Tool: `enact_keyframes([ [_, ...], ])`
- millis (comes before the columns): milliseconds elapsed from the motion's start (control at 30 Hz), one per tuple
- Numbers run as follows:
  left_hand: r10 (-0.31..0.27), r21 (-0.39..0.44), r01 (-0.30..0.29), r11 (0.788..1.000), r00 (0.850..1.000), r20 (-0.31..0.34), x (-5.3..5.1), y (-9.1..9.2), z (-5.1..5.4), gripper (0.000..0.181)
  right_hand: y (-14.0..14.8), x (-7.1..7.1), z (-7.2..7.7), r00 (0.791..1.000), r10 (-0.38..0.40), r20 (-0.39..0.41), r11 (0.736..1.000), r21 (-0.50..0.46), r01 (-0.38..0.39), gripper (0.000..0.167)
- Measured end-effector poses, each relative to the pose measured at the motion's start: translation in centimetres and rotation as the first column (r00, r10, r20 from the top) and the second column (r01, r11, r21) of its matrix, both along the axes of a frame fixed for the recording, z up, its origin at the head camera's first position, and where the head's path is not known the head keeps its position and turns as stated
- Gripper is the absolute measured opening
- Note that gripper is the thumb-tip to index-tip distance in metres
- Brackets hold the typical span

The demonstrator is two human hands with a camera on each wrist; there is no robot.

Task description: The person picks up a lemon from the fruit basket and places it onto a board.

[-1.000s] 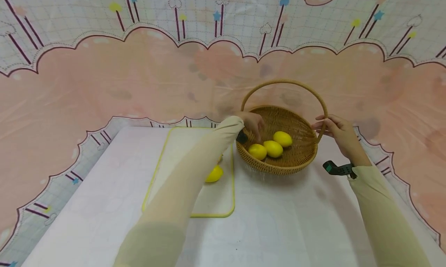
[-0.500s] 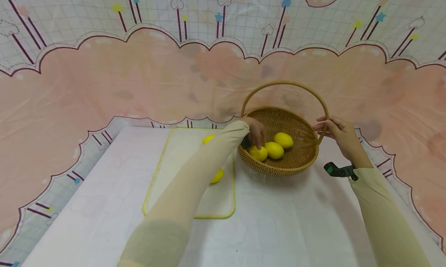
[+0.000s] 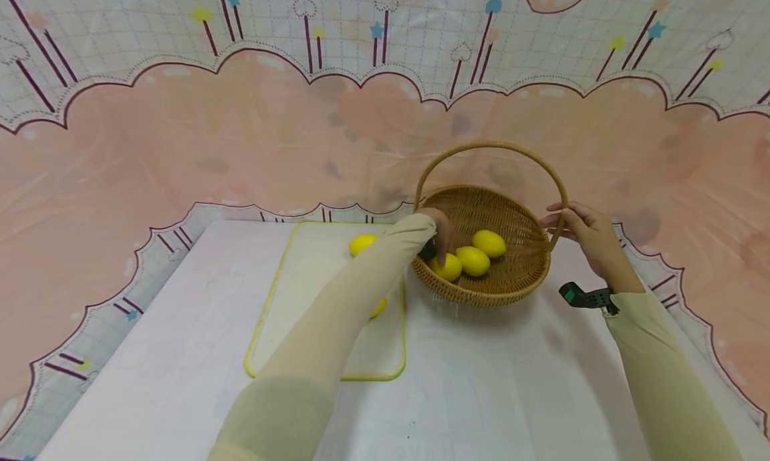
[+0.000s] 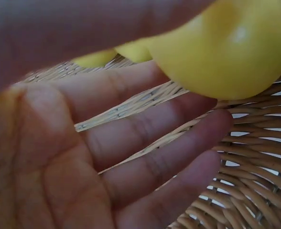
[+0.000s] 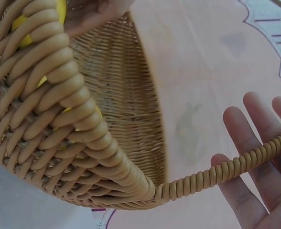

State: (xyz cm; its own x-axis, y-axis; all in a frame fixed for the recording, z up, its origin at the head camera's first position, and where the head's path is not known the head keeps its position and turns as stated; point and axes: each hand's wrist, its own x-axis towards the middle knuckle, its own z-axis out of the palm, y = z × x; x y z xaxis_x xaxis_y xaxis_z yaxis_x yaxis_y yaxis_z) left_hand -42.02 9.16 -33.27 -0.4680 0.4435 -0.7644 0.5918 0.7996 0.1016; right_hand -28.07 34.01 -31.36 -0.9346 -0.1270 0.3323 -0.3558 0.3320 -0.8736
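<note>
A wicker basket with an arched handle stands tilted toward me, several lemons in view around it. Three lie inside: a right lemon, a middle lemon and a left lemon. My left hand reaches into the basket and pinches the left lemon. In the left wrist view its thumb lies over that lemon, the index finger is under it, and the other fingers extend along the weave. My right hand holds the handle's right side, with fingers behind it.
Left of the basket lies a white cutting board with a yellow rim. On it are a far lemon and a near lemon, both partly behind my left sleeve. A patterned cloth hangs behind the table.
My left hand has moved down and slightly right onto the left lemon in the basket. The far lemon on the board has come into view. My right hand stays at the handle.
</note>
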Motion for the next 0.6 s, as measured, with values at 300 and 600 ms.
enact_keyframes([
  [300,0.056,0.184,-0.076,0.980,0.992,0.110,-0.6,0.7,-2.3,0.053,0.1,0.1,-0.1,1.000,0.011,-0.003,1.000,-0.018,-0.011,0.027],
  [600,0.029,0.196,-0.042,0.980,0.997,0.070,1.3,0.1,-0.8,0.051,0.1,-0.1,-0.1,1.000,0.029,-0.007,0.998,-0.050,-0.029,0.026],
])
